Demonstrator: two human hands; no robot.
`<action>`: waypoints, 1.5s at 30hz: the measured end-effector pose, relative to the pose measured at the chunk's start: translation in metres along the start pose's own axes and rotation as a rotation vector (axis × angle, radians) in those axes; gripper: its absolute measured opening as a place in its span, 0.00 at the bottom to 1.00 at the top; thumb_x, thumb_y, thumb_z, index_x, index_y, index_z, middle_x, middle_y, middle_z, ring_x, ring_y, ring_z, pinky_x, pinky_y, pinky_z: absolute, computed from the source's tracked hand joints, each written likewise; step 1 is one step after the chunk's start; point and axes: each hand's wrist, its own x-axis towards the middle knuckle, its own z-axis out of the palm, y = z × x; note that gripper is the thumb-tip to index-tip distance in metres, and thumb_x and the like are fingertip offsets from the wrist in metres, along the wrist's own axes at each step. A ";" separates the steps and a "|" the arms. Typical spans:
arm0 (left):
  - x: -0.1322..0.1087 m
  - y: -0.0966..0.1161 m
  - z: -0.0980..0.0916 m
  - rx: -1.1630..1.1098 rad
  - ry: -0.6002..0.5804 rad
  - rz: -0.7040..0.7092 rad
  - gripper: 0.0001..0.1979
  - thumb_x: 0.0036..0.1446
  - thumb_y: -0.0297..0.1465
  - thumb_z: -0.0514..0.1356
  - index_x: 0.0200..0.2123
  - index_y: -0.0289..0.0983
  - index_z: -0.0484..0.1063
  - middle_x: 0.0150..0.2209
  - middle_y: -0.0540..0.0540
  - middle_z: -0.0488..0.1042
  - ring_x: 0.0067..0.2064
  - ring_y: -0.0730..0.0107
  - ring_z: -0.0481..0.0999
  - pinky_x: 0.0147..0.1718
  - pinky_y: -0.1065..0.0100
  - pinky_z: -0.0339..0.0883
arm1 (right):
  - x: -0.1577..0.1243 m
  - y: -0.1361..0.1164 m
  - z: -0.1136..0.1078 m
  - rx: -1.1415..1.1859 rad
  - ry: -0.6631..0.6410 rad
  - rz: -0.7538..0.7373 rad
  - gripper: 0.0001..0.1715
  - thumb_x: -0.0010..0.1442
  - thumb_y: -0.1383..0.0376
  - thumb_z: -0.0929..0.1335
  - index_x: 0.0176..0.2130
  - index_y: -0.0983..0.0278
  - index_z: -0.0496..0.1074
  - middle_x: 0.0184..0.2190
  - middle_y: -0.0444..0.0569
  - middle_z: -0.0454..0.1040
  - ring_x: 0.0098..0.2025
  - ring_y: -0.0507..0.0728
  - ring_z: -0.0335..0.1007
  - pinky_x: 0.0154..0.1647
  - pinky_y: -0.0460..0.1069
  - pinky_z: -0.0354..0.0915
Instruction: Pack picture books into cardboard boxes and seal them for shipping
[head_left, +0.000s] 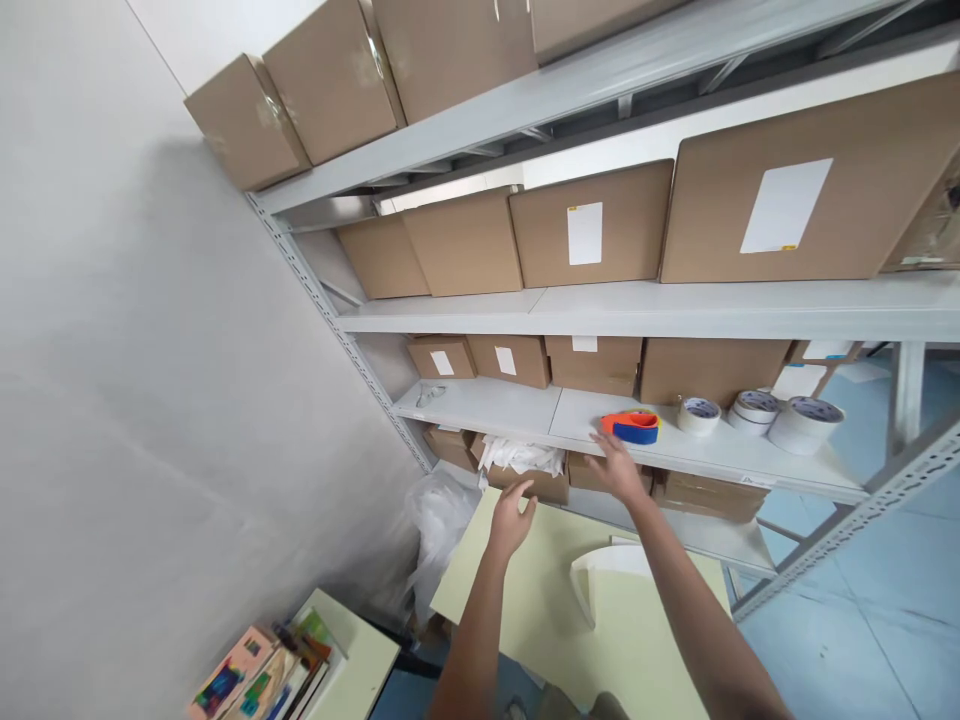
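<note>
My right hand [616, 468] reaches over the front edge of the lower shelf [517, 408], fingers stretched out. Its fingertips are close to an orange-and-blue object [631, 427] that looks like a tape dispenser; whether they touch it I cannot tell. Over the far side of the pale yellow table [544, 590], my left hand [511, 520] is raised with thumb and fingers apart, holding nothing. To the right of the dispenser stand a single tape roll [698, 417] and several more white tape rolls [805, 425]. A white piece with a curved edge [611, 565] lies on the table, partly behind my right forearm.
Cardboard boxes [592, 225] line the shelf levels. A small wiry item [430, 394] lies on the lower shelf's left. White cloth-like material [521, 455] fills a box below. A plastic bag [442, 530] hangs beside the table. Books [300, 670] stand at lower left. A wall [150, 350] bounds the left.
</note>
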 end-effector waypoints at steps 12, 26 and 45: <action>-0.101 -0.078 -0.050 0.212 0.004 -0.187 0.22 0.61 0.31 0.61 0.58 0.49 0.81 0.62 0.46 0.78 0.66 0.55 0.75 0.70 0.52 0.66 | -0.174 -0.085 0.126 0.346 -0.224 0.109 0.28 0.67 0.53 0.67 0.64 0.43 0.72 0.63 0.54 0.77 0.65 0.75 0.74 0.63 0.76 0.73; -0.294 -0.227 -0.261 0.294 0.431 -0.413 0.20 0.64 0.28 0.61 0.58 0.39 0.79 0.59 0.36 0.79 0.62 0.51 0.78 0.66 0.47 0.69 | -0.172 -0.335 0.288 0.490 -0.657 -0.107 0.32 0.67 0.56 0.67 0.67 0.62 0.72 0.68 0.59 0.71 0.71 0.68 0.65 0.73 0.66 0.62; -0.418 -0.389 -0.414 -0.116 0.827 -0.853 0.25 0.62 0.30 0.67 0.62 0.37 0.76 0.62 0.33 0.77 0.60 0.50 0.78 0.60 0.52 0.72 | -0.248 -0.564 0.539 0.124 -1.245 -0.485 0.45 0.65 0.65 0.64 0.78 0.65 0.57 0.78 0.55 0.55 0.79 0.64 0.49 0.79 0.59 0.51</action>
